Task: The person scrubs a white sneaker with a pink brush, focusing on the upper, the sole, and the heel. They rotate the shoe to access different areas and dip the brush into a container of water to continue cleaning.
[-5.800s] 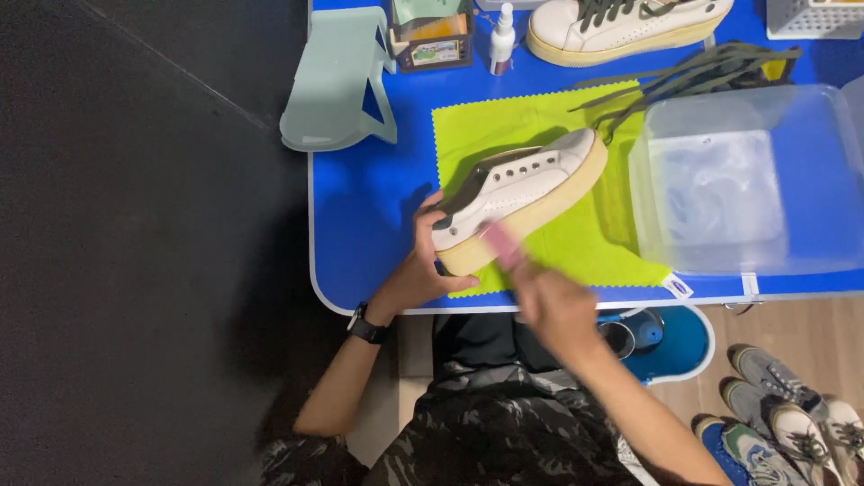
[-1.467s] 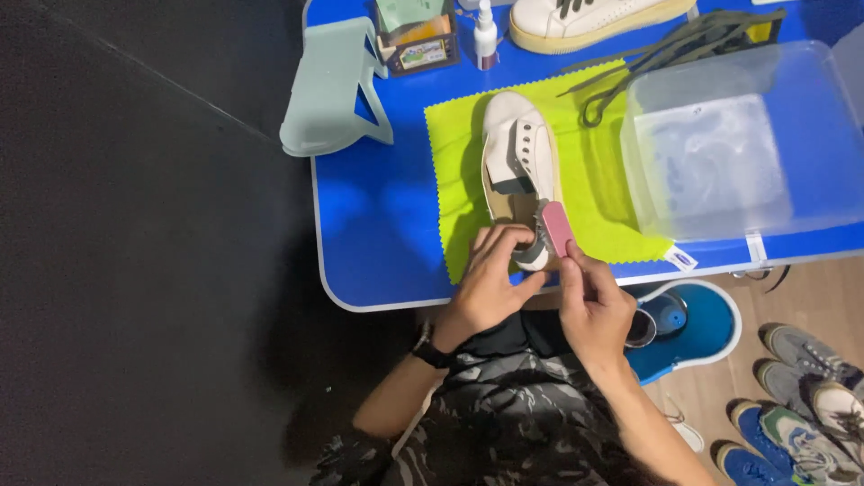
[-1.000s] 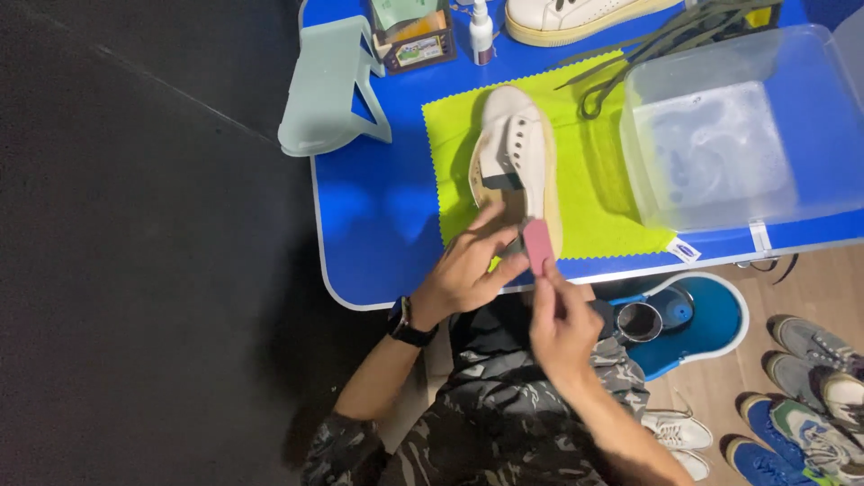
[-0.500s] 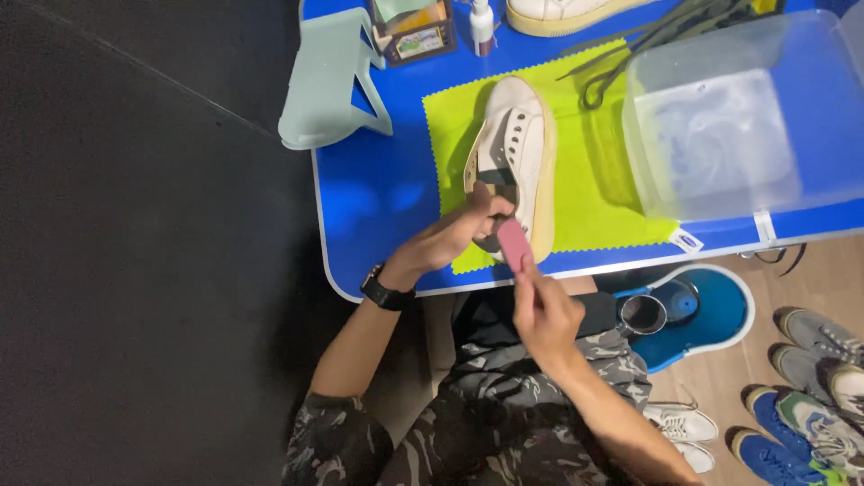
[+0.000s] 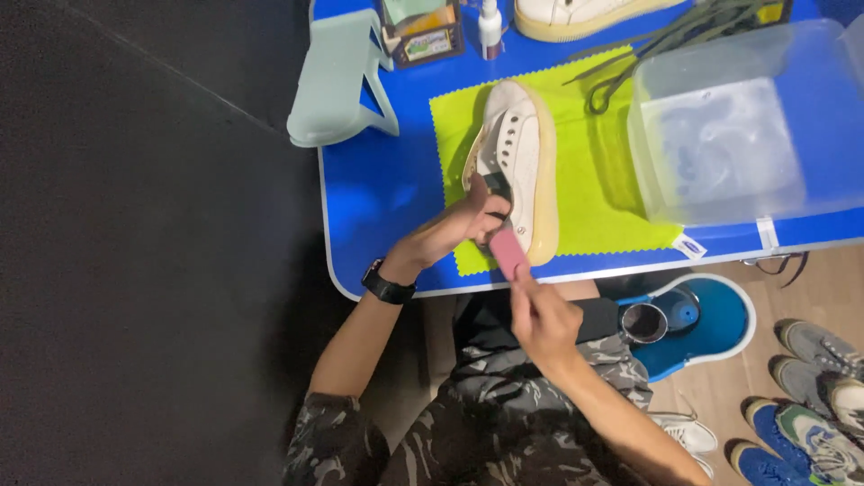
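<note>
Blue folding table point(image 5: 378, 189) carries everything, and I place the rest by the lime-green cloth point(image 5: 603, 180) spread on it. Right of the cloth stands a clear plastic tub point(image 5: 729, 135); left of it lies a pale green shoe stand point(image 5: 333, 85). On the cloth's left half rests a white sneaker point(image 5: 517, 162), toe away from me. My left hand point(image 5: 463, 225) grips its heel at the cloth's near edge. My right hand point(image 5: 540, 319), just off that edge, pinches a pink eraser block point(image 5: 509, 252) whose tip touches the sneaker's heel.
</note>
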